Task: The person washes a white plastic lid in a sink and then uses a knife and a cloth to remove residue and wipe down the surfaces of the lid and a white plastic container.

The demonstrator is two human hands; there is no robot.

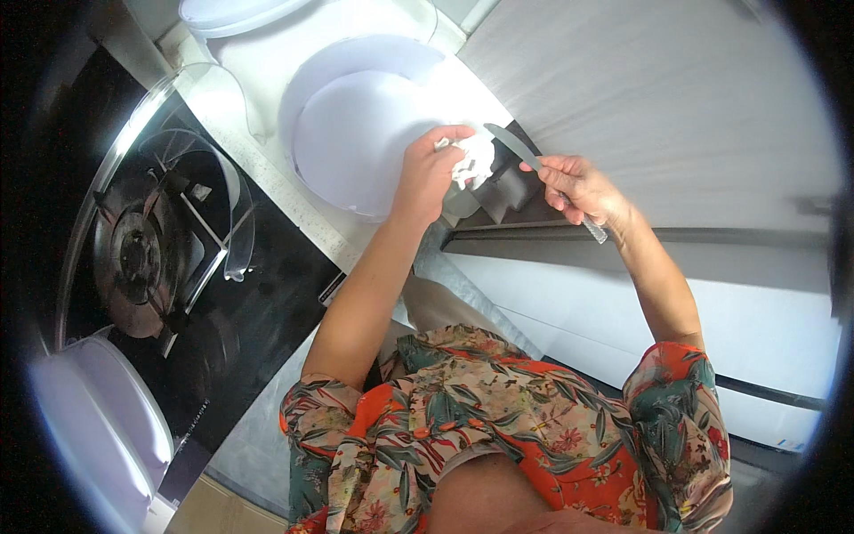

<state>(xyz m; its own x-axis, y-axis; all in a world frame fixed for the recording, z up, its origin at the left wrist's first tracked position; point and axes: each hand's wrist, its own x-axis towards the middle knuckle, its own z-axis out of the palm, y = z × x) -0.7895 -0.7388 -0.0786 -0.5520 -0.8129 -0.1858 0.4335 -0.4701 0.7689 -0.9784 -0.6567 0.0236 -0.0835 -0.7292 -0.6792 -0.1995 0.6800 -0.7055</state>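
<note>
While the view bends hard at its rim, the far left shows a gas burner set in a black glass hob, with a pale rounded lid at the lower left edge and a curved clear guard standing beside the burner. Next to the hob runs a speckled light bench, very brightly lit, carrying a large white round basin; a second white rim shows at the top.

Over the right edge of the basin, the left hand is curled closed, its grip tight round a crumpled white cloth that bulges out to the right of the fingers. The cloth presses against the blade of a knife, which slants up and left from the right hand. That hand's grip is closed on the handle, whose end pokes out below the wrist. So the cloth lies inside the left grip, and the knife blade sits between the two hands, touching the cloth. Below them is a dark object, too shadowed to identify.

To the right spread pale grey cabinet fronts. A floral shirt fills the lower middle.
</note>
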